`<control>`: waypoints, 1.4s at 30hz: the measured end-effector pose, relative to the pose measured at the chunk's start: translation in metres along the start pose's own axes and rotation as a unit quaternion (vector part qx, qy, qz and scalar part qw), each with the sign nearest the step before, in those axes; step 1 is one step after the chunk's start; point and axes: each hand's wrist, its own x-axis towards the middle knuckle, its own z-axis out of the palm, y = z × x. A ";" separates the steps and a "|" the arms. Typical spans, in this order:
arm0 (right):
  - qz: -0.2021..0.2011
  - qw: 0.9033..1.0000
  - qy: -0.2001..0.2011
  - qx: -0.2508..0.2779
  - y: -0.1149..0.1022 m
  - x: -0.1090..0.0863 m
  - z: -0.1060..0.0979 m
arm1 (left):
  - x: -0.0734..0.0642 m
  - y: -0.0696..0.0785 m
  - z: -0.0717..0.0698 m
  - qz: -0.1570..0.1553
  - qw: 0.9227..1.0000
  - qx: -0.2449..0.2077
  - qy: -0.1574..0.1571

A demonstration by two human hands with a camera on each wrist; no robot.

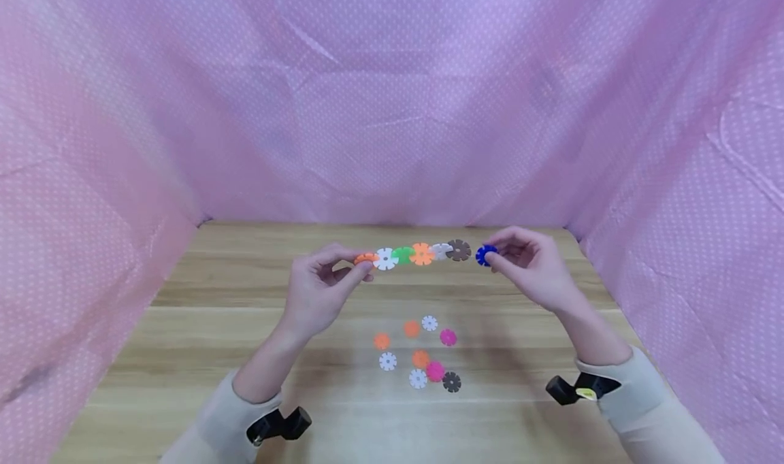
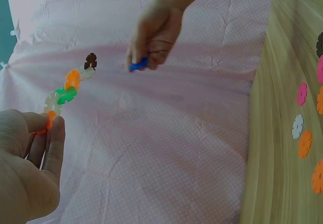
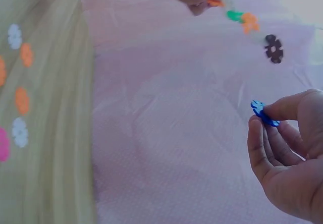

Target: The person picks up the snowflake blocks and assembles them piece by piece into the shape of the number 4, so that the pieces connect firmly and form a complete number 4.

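Between thumb and fingers, my left hand (image 1: 315,290) pinches the orange end of a chain of interlocking snowflake discs (image 1: 421,254). From that end the chain runs orange, white, green, orange, pale white and dark brown, held roughly level above the table. My right hand (image 1: 535,267) pinches a single blue snowflake disc (image 1: 486,255) by its edge. A small gap separates the blue disc from the brown disc (image 3: 274,49) at the chain's free end. In the left wrist view the blue disc (image 2: 139,64) shows nearly edge-on.
Loose snowflake discs lie on the wooden table (image 1: 245,328) below the hands: several orange (image 1: 420,359) and white (image 1: 388,361), two pink (image 1: 448,337) and one dark brown (image 1: 451,382). Pink dotted cloth (image 1: 392,110) walls the table at the back and both sides.
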 end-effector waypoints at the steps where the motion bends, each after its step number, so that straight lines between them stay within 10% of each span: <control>1: -0.012 1.000 0.011 0.019 -0.005 0.002 -0.001 | 0.001 0.000 0.000 0.002 1.000 0.001 0.000; 19: -0.092 0.988 0.046 0.114 -0.027 0.000 0.009 | 0.005 -0.002 0.002 -0.014 1.000 0.003 -0.004; 42: -0.098 0.991 0.030 0.086 -0.023 0.002 0.020 | 0.003 -0.009 -0.005 -0.038 0.999 0.015 -0.008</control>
